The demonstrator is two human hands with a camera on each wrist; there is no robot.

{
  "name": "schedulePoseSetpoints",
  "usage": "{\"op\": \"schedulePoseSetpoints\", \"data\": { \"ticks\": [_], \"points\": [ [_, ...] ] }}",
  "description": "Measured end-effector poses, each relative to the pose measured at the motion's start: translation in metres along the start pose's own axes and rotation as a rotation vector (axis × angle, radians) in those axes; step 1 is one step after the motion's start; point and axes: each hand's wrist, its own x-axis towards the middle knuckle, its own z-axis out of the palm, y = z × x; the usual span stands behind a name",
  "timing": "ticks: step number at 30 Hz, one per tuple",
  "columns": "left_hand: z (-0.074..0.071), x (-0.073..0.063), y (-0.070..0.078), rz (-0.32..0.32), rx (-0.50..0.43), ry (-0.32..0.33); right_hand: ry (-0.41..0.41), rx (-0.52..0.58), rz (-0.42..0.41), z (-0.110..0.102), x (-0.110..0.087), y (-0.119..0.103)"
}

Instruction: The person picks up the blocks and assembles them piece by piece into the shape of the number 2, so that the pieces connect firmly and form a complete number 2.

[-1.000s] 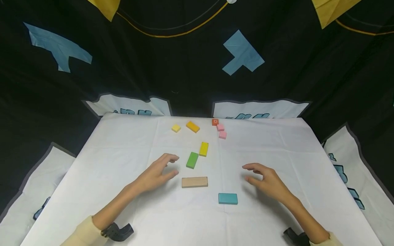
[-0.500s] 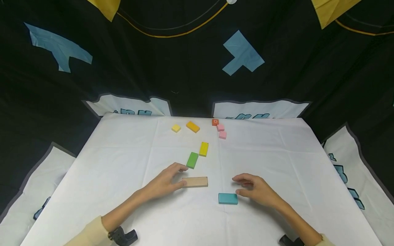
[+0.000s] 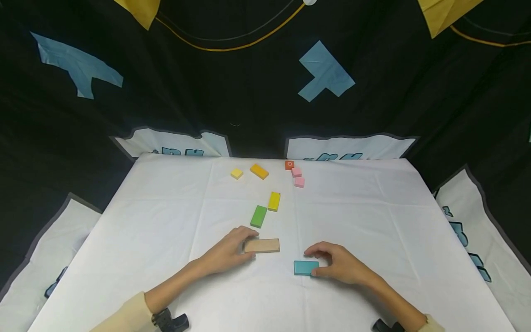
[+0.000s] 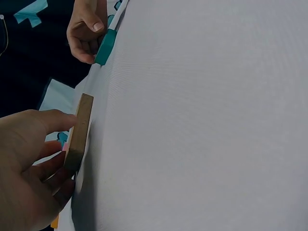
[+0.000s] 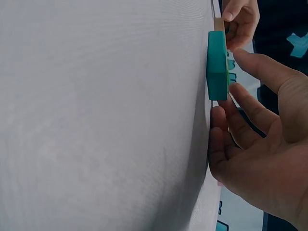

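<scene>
two hands stand at two blocks on a white-covered table point(image 3: 373, 207). the wooden block point(image 3: 266, 246) lies flat midway between the left and right edges, its long sides roughly parallel to the far edge; the teal block point(image 3: 301, 267) lies farther from the far edge and slightly toward the right edge. the left hand point(image 3: 228, 252) straddles the wooden block's left end, thumb and fingers parted; whether they touch cannot be told. the right hand point(image 3: 343, 266) has its thumb at the teal block's near right corner, fingers parted from it beyond the far side. a sound grip on each probably calls for thumb and fingertips squarely opposed on the long sides, with the left fingers kept off the green block point(image 3: 258, 216).
</scene>
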Motion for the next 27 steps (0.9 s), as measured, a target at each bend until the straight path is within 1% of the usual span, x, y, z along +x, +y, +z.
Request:
{"op": "schedulePoseSetpoints", "data": {
  "ticks": [5, 10, 14, 17, 22, 27],
  "points": [
    [0.001, 0.001, 0.002, -0.002, 0.005, -0.011, -0.017, -0.027, -0.001, 0.002, 0.001, 0.0],
    [0.002, 0.001, 0.001, 0.005, 0.016, -0.007, -0.015, -0.054, 0.004, 0.004, 0.002, -0.001],
    [0.004, 0.003, 0.0, 0.009, 0.02, -0.004, -0.012, -0.069, -0.016, 0.006, 0.003, 0.0],
    [0.006, 0.005, 0.0, 0.022, 0.019, -0.006, -0.011, -0.07, -0.027, 0.006, 0.003, 0.0],
    [0.01, 0.01, 0.002, 0.051, 0.02, -0.003, -0.012, -0.082, -0.003, 0.006, 0.004, -0.001],
    [0.013, 0.016, 0.003, 0.073, 0.029, 0.002, -0.006, -0.106, -0.002, 0.007, 0.005, -0.001]
  ]
}}
